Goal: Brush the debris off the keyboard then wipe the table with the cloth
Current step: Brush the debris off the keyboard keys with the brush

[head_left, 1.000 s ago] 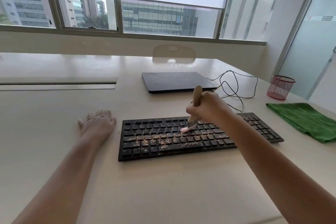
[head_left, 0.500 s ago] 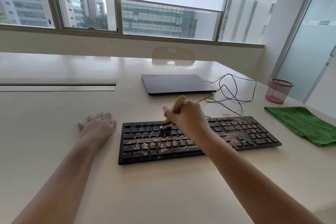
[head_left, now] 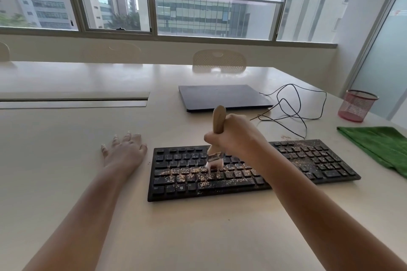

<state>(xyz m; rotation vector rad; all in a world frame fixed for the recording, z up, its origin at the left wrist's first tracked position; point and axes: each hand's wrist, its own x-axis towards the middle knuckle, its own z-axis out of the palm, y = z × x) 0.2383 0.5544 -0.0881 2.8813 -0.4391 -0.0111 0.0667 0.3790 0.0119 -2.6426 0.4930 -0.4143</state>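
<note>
A black keyboard [head_left: 176, 180] lies on the pale table [head_left: 198, 237], its middle and lower key rows and right side speckled with tan debris [head_left: 211, 176]. My right hand [head_left: 235, 136] grips a wooden-handled brush [head_left: 218, 121] over the keyboard's middle, the pale bristles touching the keys. My left hand [head_left: 125, 149] rests flat on the table just left of the keyboard, fingers spread. A folded green cloth [head_left: 378, 145] lies at the right edge, apart from both hands.
A closed dark laptop [head_left: 220, 97] lies behind the keyboard, with a looped black cable [head_left: 293, 108] to its right. A pink mesh cup [head_left: 356, 105] stands at the far right. A white chair back [head_left: 219, 60] shows beyond the table.
My right hand swept the brush leftward across the keys, then came back toward the middle with the handle more upright. My left hand has stayed put.
</note>
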